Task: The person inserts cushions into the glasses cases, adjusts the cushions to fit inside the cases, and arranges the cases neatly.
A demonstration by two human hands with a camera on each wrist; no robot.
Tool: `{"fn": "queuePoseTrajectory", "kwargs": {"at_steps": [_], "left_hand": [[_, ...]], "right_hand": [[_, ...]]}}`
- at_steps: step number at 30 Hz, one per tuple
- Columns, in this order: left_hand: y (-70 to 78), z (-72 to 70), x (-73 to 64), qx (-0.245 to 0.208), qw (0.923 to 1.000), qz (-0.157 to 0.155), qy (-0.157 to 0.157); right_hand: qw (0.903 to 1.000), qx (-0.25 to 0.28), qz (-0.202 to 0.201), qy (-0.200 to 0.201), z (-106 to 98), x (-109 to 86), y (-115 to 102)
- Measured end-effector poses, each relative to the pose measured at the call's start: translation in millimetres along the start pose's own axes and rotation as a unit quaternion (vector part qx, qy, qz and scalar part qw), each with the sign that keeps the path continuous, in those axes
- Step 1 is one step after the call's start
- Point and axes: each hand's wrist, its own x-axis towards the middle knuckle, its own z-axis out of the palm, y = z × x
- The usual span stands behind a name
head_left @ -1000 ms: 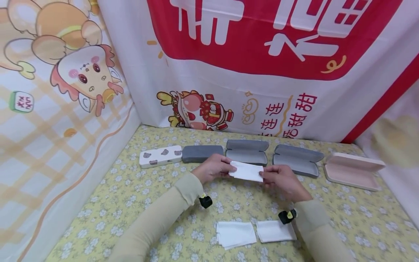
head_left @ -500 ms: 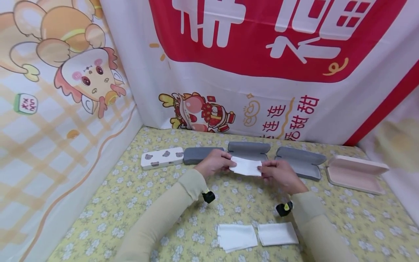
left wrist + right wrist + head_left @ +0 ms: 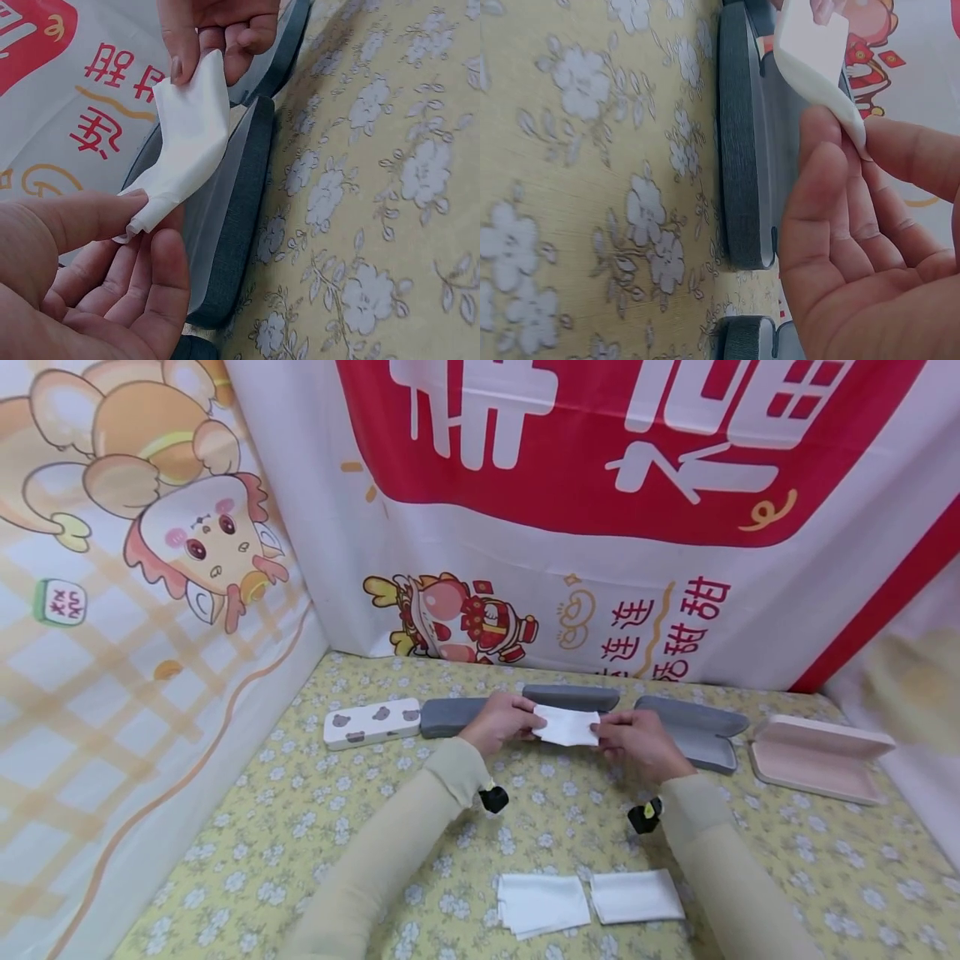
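Observation:
A folded white cloth (image 3: 567, 727) is stretched between both hands over an open grey glasses case (image 3: 573, 697). Its left end is pinched between thumb and fingers of my left hand (image 3: 501, 725); my right hand (image 3: 639, 745) pinches the opposite end. In the left wrist view the cloth (image 3: 193, 135) sags and bends a little between the hands, above the case's pale lining. From the right wrist, the case's dark outer wall (image 3: 739, 150) shows below the cloth (image 3: 814, 56). In the head view the cloth and fingers hide most of the case's lower half.
Left of that case lie a closed grey case (image 3: 450, 717) and a closed white bear-print case (image 3: 372, 723). To its right stand another open grey case (image 3: 697, 731) and an open pink one (image 3: 817, 760). Two folded white cloths (image 3: 543, 903) (image 3: 637, 896) lie near the front.
Both hands have moved the cloth away from me, from in front of the open grey case to over it. The cases and the two front cloths have stayed put.

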Motion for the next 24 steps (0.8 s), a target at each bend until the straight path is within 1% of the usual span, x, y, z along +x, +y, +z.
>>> {"fn": "queuePoseTrajectory", "kwargs": {"at_steps": [5, 9, 15, 20, 22, 24], "left_hand": [[2.8, 4.6, 5.9, -0.025, 0.9991, -0.009, 0.034], [3.7, 8.0, 9.5, -0.046, 0.9971, -0.015, 0.059], [2.5, 12.1, 9.1, -0.052, 0.9944, -0.013, 0.091], [0.6, 16.4, 10.1, -0.040, 0.9932, -0.004, 0.109], [0.0, 18.7, 10.8, -0.020, 0.9930, 0.001, 0.116], [-0.4, 21.3, 11.8, 0.012, 0.9927, 0.011, 0.120]], "right_hand": [[0.9999, 0.008, 0.002, 0.013, -0.2, 7.8, -2.6], [0.9995, 0.011, 0.012, 0.026, 1.4, 12.1, -2.7], [0.9978, 0.011, 0.029, 0.059, 4.0, 15.8, -2.9], [0.9951, 0.017, 0.053, 0.082, 6.3, 23.3, -2.0], [0.9941, 0.012, 0.061, 0.088, 6.7, 26.9, -0.5], [0.9933, 0.004, 0.069, 0.093, 6.7, 30.2, 1.5]]}}
